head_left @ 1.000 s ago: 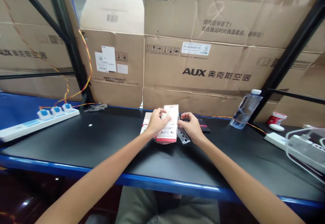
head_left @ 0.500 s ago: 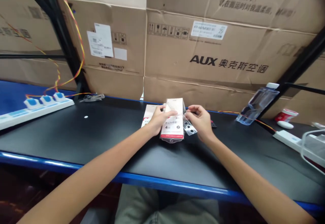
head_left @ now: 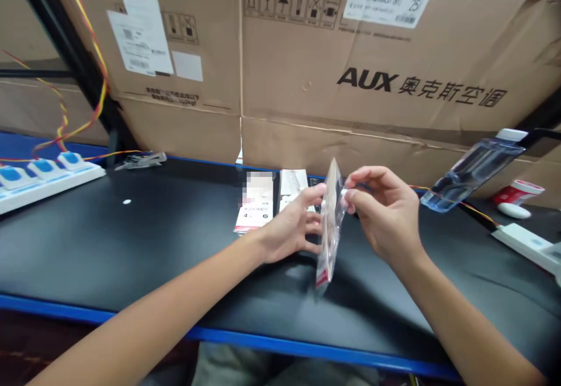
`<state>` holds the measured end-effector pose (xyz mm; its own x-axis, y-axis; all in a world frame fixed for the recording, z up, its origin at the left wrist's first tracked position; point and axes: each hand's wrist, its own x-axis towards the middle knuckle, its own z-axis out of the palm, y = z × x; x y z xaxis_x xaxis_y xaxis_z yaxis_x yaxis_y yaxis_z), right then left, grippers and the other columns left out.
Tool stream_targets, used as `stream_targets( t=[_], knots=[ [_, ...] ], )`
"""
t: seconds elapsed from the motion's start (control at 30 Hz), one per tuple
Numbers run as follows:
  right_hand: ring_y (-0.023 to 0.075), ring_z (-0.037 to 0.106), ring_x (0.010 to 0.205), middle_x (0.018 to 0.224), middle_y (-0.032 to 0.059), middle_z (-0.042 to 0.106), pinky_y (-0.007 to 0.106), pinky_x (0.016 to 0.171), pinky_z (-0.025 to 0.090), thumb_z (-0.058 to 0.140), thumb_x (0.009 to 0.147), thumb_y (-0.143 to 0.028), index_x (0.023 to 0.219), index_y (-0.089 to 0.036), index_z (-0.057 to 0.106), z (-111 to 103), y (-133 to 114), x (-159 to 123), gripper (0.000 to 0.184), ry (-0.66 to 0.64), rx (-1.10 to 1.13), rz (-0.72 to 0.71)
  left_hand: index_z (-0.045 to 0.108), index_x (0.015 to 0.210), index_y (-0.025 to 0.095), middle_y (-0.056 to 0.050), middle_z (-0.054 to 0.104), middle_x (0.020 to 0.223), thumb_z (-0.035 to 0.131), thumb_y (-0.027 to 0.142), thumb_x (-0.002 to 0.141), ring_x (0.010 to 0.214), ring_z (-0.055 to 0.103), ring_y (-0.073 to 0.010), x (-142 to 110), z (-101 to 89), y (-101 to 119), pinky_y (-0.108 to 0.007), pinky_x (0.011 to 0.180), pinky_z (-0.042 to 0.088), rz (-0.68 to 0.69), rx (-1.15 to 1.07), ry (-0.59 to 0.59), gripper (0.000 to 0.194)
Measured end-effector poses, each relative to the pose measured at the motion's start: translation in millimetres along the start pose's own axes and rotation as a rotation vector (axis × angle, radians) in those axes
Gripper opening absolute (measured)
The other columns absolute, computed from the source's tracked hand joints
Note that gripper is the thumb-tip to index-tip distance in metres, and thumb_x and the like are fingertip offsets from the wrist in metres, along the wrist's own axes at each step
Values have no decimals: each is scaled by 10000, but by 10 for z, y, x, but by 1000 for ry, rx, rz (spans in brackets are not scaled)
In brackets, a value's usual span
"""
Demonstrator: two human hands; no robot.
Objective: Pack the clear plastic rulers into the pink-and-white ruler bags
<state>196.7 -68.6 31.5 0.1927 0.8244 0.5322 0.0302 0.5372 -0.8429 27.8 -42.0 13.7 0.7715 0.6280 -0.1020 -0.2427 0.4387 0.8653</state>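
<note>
My left hand grips a flat clear plastic packet from its left side, fingers spread along its back. The packet is held upright over the table, nearly edge-on to me, with a red band at its lower end. At the packet's right edge my right hand pinches the clear plastic between thumb and forefinger; a small white bit shows at the fingertips. Behind my left hand, a white printed packet with a red lower edge lies on the table. Another pale packet lies beside it, partly covered by my hand.
A black table with a blue front edge stretches before me. Large cardboard boxes stand behind it. Power strips lie at left and right. A clear bottle leans at right, near a red-and-white tub.
The packet has been lifted and turned from face-up to nearly edge-on, uncovering the packets behind. The strip with black shapes near my right hand no longer shows. My view has shifted closer.
</note>
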Motion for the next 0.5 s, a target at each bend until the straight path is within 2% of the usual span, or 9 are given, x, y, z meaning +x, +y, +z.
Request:
stream_targets(
  t=[0.1,0.2,0.37,0.5],
  knots=[
    [80,531,569,846,-5,590,210,493,472,694,723,-119,880,-223,649,-19,-17,4,194,5,72,108,573,1194,233,-93,590,1121,706,455,802,1054,593,-274,-19,11,8,-462,831,534,-42,-19,-41,470],
    [94,526,557,846,14,571,207,439,441,685,744,-154,873,-250,654,-37,-41,8,164,37,112,219,454,1350,292,-97,579,1196,755,251,755,1063,612,-259,-20,13,21,-436,831,537,-80,-66,-56,668],
    [119,524,534,847,40,582,232,409,449,728,762,-207,910,-288,672,11,-45,-52,178,-27,115,353,374,1423,344,-115,474,1363,805,145,631,1066,628,-252,26,-19,18,-372,792,549,-153,-74,-18,924],
    [164,568,564,802,56,599,257,417,464,763,770,-266,906,-311,663,8,20,-114,174,-60,95,420,339,1450,389,-104,488,1369,784,78,577,1165,579,-289,50,-74,68,-312,722,544,-130,-12,48,1028]
  ],
)
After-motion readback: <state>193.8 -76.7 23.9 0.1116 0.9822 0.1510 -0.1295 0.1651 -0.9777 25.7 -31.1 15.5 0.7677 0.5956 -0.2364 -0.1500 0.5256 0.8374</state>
